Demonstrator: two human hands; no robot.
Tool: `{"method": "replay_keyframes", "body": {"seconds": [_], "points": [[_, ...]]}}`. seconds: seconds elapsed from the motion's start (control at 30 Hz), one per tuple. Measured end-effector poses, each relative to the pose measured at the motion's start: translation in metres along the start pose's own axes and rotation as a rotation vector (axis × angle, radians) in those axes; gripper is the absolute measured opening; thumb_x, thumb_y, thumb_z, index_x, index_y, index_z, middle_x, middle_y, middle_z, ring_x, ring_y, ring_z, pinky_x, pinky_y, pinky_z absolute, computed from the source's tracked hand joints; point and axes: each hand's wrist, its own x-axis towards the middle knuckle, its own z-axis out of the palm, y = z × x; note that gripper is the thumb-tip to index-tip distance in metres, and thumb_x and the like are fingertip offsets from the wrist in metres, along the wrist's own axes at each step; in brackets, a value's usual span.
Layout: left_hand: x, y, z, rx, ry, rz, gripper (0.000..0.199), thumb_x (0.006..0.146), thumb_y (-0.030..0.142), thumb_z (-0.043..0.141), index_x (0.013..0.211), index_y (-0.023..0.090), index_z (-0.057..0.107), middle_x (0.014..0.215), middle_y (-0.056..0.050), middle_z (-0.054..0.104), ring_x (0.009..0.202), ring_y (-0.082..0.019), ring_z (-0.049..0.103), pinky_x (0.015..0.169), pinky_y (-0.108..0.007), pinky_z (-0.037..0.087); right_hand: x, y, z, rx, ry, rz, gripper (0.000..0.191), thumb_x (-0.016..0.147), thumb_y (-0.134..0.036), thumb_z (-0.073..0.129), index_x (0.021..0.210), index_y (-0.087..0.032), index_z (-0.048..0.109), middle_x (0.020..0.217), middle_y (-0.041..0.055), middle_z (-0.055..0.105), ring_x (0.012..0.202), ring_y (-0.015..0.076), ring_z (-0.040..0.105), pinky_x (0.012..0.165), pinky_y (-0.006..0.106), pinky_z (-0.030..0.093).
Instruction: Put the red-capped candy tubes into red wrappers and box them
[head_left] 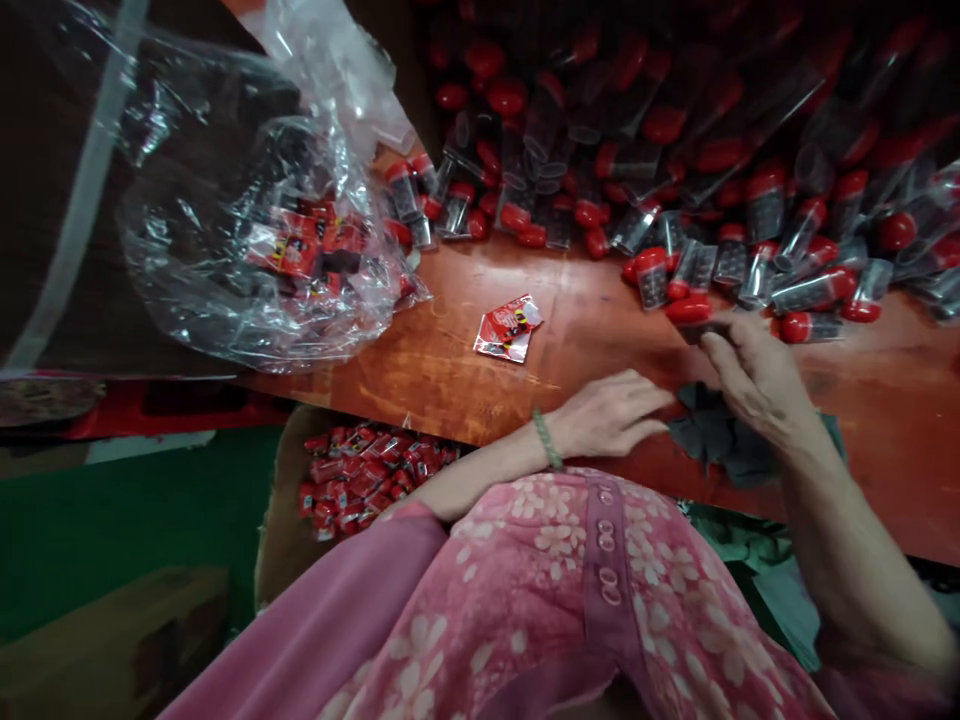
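Observation:
My right hand pinches a clear plastic tube with a red cap at the edge of a heap of such capped tubes. The tube's far end is hidden by my fingers. My left hand lies flat on the reddish wooden table, its fingertips close to a crumpled dark grey cloth, and a green beaded bracelet circles that wrist. A small red-and-white sachet lies alone on the table, left of my hands.
A clear plastic bag holding red sachets lies at the table's left. Below the table edge, an open cardboard box holds many more red sachets. My pink floral sleeves and front fill the bottom of the view.

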Motion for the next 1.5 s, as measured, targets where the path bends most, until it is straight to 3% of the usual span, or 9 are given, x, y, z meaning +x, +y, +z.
{"method": "replay_keyframes", "body": {"seconds": [0.13, 0.27, 0.47, 0.67, 0.8, 1.0, 1.13, 1.37, 1.5], "points": [[-0.033, -0.025, -0.06, 0.344, 0.381, -0.323, 0.032, 0.102, 0.031, 0.05, 0.123, 0.009, 0.061, 0.116, -0.017, 0.069, 0.107, -0.025, 0.062, 0.096, -0.042, 0.05, -0.009, -0.035, 0.023, 0.841, 0.093, 0.272, 0.023, 0.095, -0.046, 0.058, 0.109, -0.028, 0.061, 0.095, 0.003, 0.076, 0.089, 0.0229, 0.074, 0.079, 0.041, 0.061], [-0.047, -0.048, -0.088, 0.498, 0.312, -0.596, 0.036, 0.099, 0.039, 0.056, 0.119, 0.01, 0.063, 0.116, -0.018, 0.065, 0.105, -0.03, 0.059, 0.092, -0.047, 0.049, 0.002, -0.057, 0.055, 1.125, 0.154, 0.324, 0.027, 0.078, -0.042, 0.076, 0.095, -0.027, 0.061, 0.087, -0.0002, 0.075, 0.071, 0.0183, 0.073, 0.06, 0.031, 0.059], [-0.058, -0.065, -0.077, 0.573, 0.162, -0.607, 0.023, 0.098, 0.03, 0.054, 0.099, 0.014, 0.07, 0.1, -0.013, 0.068, 0.095, -0.027, 0.057, 0.084, -0.042, 0.049, 0.012, -0.065, 0.072, 1.102, 0.056, 0.325, 0.037, 0.068, -0.041, 0.087, 0.082, -0.024, 0.057, 0.078, -0.0019, 0.074, 0.063, 0.0158, 0.07, 0.059, 0.029, 0.057], [-0.06, -0.073, -0.073, 0.633, 0.185, -0.554, 0.027, 0.1, 0.025, 0.049, 0.093, 0.014, 0.072, 0.095, -0.014, 0.071, 0.089, -0.026, 0.058, 0.078, -0.039, 0.047, -0.005, -0.054, 0.081, 1.001, 0.086, 0.363, 0.034, 0.066, -0.037, 0.089, 0.089, -0.023, 0.068, 0.073, -0.0028, 0.075, 0.068, 0.0153, 0.07, 0.069, 0.029, 0.057], [-0.06, -0.065, -0.075, 0.617, 0.304, -0.514, 0.031, 0.102, 0.026, 0.044, 0.092, 0.015, 0.071, 0.092, -0.013, 0.072, 0.086, -0.025, 0.058, 0.077, -0.039, 0.045, -0.013, -0.051, 0.081, 0.93, 0.082, 0.376, 0.026, 0.07, -0.033, 0.087, 0.087, -0.023, 0.072, 0.084, -0.002, 0.075, 0.072, 0.0137, 0.07, 0.072, 0.028, 0.056], [-0.064, -0.034, -0.074, 0.252, 0.472, -0.404, 0.032, 0.104, 0.031, 0.044, 0.091, 0.017, 0.07, 0.091, -0.009, 0.074, 0.088, -0.02, 0.064, 0.083, -0.035, 0.05, -0.002, -0.071, 0.068, 0.662, 0.118, 0.117, 0.019, 0.075, -0.03, 0.081, 0.077, -0.023, 0.064, 0.097, 0.0033, 0.072, 0.1, 0.0215, 0.068, 0.086, 0.035, 0.055], [-0.061, -0.016, -0.074, -0.064, 0.503, -0.405, 0.029, 0.101, 0.032, 0.05, 0.087, 0.016, 0.071, 0.087, -0.007, 0.074, 0.084, -0.016, 0.066, 0.08, -0.03, 0.052, 0.01, -0.079, 0.071, 0.666, -0.018, 0.074, 0.028, 0.077, -0.041, 0.082, 0.081, -0.023, 0.06, 0.085, -0.0004, 0.068, 0.077, 0.016, 0.063, 0.072, 0.03, 0.052], [-0.055, -0.005, -0.085, -0.425, 0.221, -0.59, 0.035, 0.095, 0.045, 0.058, 0.102, 0.016, 0.077, 0.094, -0.005, 0.077, 0.085, -0.017, 0.068, 0.081, -0.028, 0.051, 0.009, -0.075, 0.073, 0.735, -0.109, 0.105, 0.042, 0.075, -0.054, 0.082, 0.09, -0.024, 0.057, 0.078, -0.0038, 0.061, 0.068, 0.0129, 0.056, 0.065, 0.027, 0.049], [-0.049, -0.008, -0.091, -0.561, 0.052, -0.633, 0.037, 0.09, 0.047, 0.064, 0.078, 0.014, 0.076, 0.071, -0.002, 0.07, 0.066, -0.013, 0.06, 0.065, -0.024, 0.045, 0.003, -0.073, 0.065, 0.693, -0.157, 0.053, 0.036, 0.08, -0.052, 0.079, 0.092, -0.023, 0.061, 0.082, -0.0021, 0.062, 0.072, 0.0137, 0.057, 0.068, 0.027, 0.05]]}}
